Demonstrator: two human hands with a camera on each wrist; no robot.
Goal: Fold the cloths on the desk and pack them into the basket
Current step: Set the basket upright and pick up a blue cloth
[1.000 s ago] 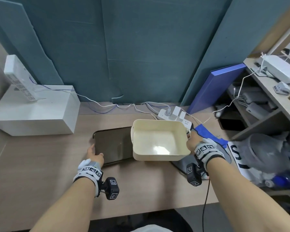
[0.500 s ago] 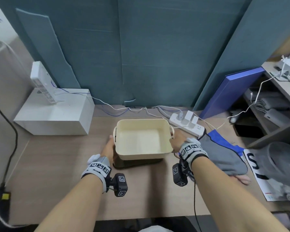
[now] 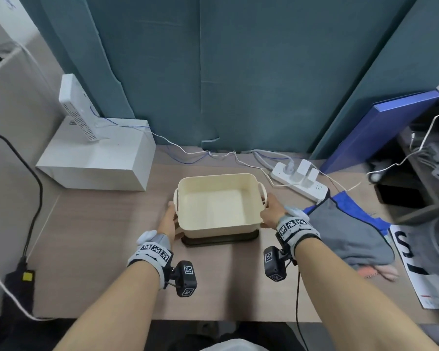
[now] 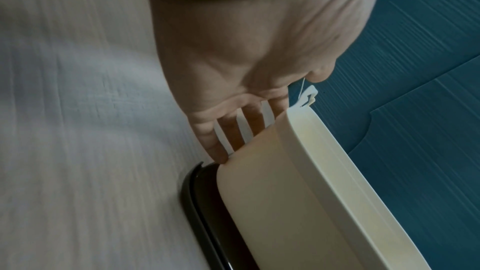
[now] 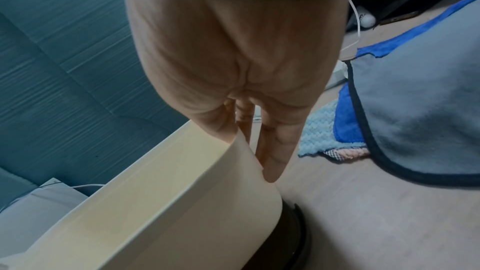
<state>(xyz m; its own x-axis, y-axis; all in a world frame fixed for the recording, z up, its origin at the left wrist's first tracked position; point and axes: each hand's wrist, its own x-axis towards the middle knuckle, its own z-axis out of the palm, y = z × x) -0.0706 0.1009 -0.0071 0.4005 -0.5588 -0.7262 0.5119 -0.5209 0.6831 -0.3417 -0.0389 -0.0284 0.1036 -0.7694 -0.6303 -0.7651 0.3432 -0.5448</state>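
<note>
On a wood-grain tabletop (image 3: 91,249), a cream plastic basket (image 3: 217,225) sits directly between a person's two hands, its long axis running from one hand to the other and its open top facing up. It rests on a dark, flat tray (image 3: 219,241) whose rim shows beneath its near edge. The heap of cloths (image 3: 345,234) lies to the outer side of the right hand (image 3: 271,214), close beside that wrist and well apart from the left hand (image 3: 168,224), so the right hand looks the nearer one for the first pick-up. The top cloth is grey with a dark bound edge; a blue one shows beneath it, and the right wrist view adds a light blue knitted cloth (image 5: 318,130) and a pink one at the bottom of the heap. All lie unfolded, and the basket shows a bare cream floor. Each hand is flat, fingers straight and lying along a short side wall below the handle, pressing rather than clasping; the left fingers (image 4: 215,141) reach down almost to the tray.
</note>
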